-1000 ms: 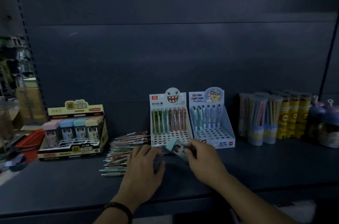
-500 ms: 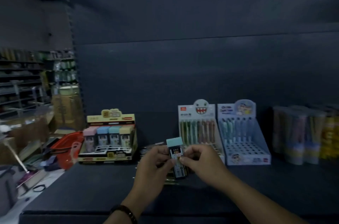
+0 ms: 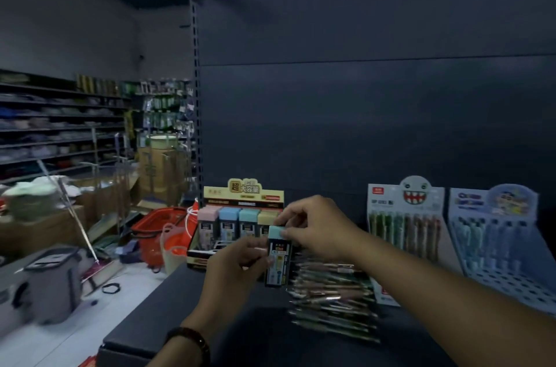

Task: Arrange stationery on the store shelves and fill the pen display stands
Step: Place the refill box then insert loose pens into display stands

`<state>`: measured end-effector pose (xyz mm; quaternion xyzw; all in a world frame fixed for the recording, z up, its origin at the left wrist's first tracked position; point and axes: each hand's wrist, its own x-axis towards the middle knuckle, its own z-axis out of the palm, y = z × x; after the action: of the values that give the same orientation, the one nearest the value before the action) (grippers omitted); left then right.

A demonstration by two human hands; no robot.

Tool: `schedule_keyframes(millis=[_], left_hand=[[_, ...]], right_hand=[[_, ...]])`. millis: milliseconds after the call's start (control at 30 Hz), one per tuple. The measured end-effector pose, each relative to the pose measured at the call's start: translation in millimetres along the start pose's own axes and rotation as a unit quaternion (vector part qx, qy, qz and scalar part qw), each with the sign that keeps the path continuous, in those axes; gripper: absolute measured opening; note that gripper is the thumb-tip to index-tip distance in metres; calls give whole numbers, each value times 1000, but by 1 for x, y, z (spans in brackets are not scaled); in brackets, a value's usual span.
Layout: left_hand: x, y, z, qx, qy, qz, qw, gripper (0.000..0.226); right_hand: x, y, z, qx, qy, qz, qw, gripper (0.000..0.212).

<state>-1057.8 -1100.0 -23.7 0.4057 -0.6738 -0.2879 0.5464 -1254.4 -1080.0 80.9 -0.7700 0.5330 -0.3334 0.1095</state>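
A person's left hand (image 3: 237, 264) and right hand (image 3: 319, 228) hold a mint-capped case (image 3: 278, 258) upright above a dim store shelf (image 3: 180, 315). The left hand pinches the dark body and the right hand's fingertips nip the pale cap. The case hangs in the air, clear of everything below.

At ten o'clock from it sits the yellow display box (image 3: 240, 213), probably its destination, with a back row of pastel-capped cases. At five o'clock a heap of loose pens (image 3: 331, 285) lies on the shelf. At three o'clock stands the monster-face pen stand (image 3: 406, 234), only part filled.

The weak point looks to be the right hand's grip, which takes only the cap. A pull there could pop the cap off or let the body slip down into the pens. The right forearm passes over the heap, so a low sweep toward the box could roll pens to the shelf's front edge. Poor light and the right hand covering the box's right end make a free slot hard to pick out. A blind push could topple the standing row.
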Motion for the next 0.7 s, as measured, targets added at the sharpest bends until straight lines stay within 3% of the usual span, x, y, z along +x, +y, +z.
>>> schedule_keyframes(millis=[100,233,400,700], left_hand=[[0,-25,-7,142,43,56,987,32],[-7,-41,2,341,-9,127,931,54],[-5,-39,0,345,2,33,938,56],[-4,-41,1,356,-6,46,933,56]], right_hand=[[26,-1,9,-29,4,-12,1000,17],[61,1,18,-40,69,-29,996,16],[94,4,34,-22,100,-29,994,14],[109,7,71,-11,104,-34,994,20]])
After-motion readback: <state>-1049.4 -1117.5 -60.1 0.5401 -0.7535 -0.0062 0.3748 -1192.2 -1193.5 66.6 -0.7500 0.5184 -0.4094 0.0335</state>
